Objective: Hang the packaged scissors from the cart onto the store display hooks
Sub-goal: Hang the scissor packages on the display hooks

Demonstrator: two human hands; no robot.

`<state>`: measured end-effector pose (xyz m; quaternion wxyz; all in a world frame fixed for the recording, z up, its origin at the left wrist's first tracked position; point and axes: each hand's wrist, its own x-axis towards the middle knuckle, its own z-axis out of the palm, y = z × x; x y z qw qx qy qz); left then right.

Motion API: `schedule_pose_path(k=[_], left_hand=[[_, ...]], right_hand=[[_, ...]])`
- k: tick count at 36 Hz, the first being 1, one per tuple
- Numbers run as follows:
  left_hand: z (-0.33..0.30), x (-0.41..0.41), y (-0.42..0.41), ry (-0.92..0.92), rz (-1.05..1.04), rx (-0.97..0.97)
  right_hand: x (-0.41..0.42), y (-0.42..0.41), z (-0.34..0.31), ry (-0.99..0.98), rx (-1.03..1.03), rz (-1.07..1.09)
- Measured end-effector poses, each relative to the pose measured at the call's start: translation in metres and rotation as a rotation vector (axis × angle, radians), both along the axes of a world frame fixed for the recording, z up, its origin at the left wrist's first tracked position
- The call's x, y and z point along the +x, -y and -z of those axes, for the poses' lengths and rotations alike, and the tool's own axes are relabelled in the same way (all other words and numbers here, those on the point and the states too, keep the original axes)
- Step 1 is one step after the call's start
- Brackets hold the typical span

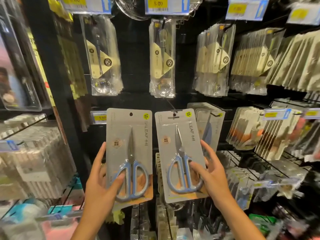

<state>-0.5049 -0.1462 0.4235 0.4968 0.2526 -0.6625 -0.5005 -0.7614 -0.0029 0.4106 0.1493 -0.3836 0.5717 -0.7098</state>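
Facing the pegboard display (135, 49), two grey-carded scissors packs are up at hook height. Right pack (179, 153) has its hole at the hook (174, 111); tilted, it could slip off. Left pack (129, 153), gripped by the left hand (100, 184), hangs nowhere yet. Right hand (213, 177) pinches its pack, thumb in front, fingers behind.

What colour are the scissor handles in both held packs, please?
Light blue handles, seen in the head view.
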Motion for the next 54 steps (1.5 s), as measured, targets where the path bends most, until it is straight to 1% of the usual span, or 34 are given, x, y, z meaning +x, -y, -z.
schedule_pose_path(k=[6,13,16,29,35,39,42,46,50,54], left_hand=[[-0.005,0.0,0.004,-0.003,-0.025,-0.008],[-0.003,0.001,0.006,-0.005,-0.021,-0.019],[-0.001,0.001,0.006,-0.014,-0.021,-0.021],[-0.006,-0.007,0.01,-0.017,0.013,-0.065],[-0.009,-0.012,0.013,-0.019,0.003,-0.078],[-0.012,-0.017,0.015,-0.022,-0.006,-0.086],[-0.014,-0.021,0.017,-0.031,-0.017,-0.083],[-0.018,-0.025,0.018,-0.037,-0.049,-0.091],[-0.022,-0.029,0.021,-0.028,-0.079,-0.105],[-0.027,-0.033,0.022,-0.025,-0.104,-0.115]], right_hand=[[-0.003,0.015,0.002,0.022,0.018,-0.026],[-0.004,0.016,0.008,0.09,-0.019,-0.029],[-0.007,0.016,0.009,0.1,-0.005,-0.036],[-0.014,0.029,0.028,-0.022,0.015,-0.041],[-0.023,0.045,0.038,-0.074,0.064,-0.033],[-0.026,0.057,0.036,-0.163,0.116,0.011],[-0.031,0.07,0.036,-0.188,0.129,0.01],[-0.048,0.099,0.042,-0.282,0.226,0.075],[-0.071,0.132,0.05,-0.354,0.335,0.081],[-0.09,0.164,0.051,-0.357,0.395,0.084]])
